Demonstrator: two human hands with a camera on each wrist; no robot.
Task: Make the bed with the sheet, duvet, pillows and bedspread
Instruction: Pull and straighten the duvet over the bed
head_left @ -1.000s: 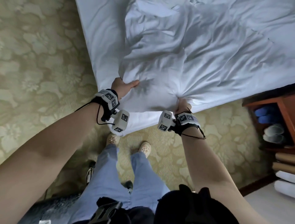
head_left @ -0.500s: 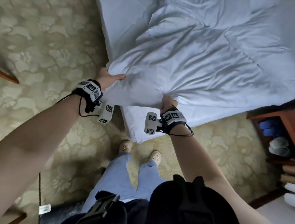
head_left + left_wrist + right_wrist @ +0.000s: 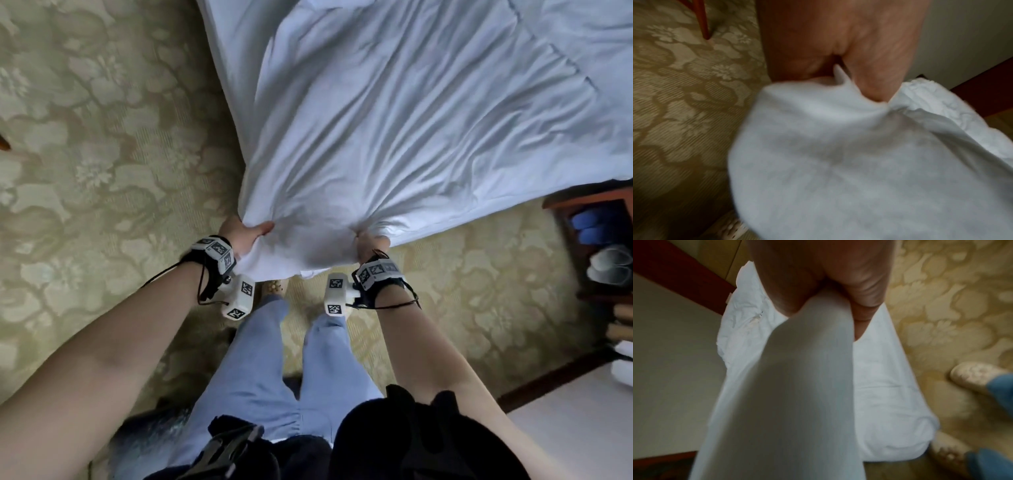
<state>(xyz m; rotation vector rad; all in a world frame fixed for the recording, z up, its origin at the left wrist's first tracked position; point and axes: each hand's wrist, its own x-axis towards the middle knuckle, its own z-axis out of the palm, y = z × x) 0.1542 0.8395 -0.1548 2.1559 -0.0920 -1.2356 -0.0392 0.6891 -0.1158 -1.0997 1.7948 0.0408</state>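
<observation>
- Your left hand [image 3: 244,232] gripped the near corner of the white duvet [image 3: 411,130], thumb lying on top of the fabric and the fingers tucked under it, probably so the corner would not slip as you drew it out.
- Your right hand [image 3: 370,242] was clenched on a bunched fold of the same edge, just along from the left; creases fanned out from both grips across the bed, which suggested the cloth was under tension.
- The duvet lay spread over the bed, its held corner lifted off the mattress and hanging out over the patterned carpet [image 3: 102,144] above your feet.
- In the right wrist view, the sheeted mattress corner [image 3: 890,410] showed beneath the lifted cloth.
- Holding two points on one edge likely let you pull the duvet square to the bed corner.
- A wooden shelf [image 3: 565,219] with slippers stood to your right, apart from the bed.
- No pillows or bedspread were visible, so much of the task seemed left.
</observation>
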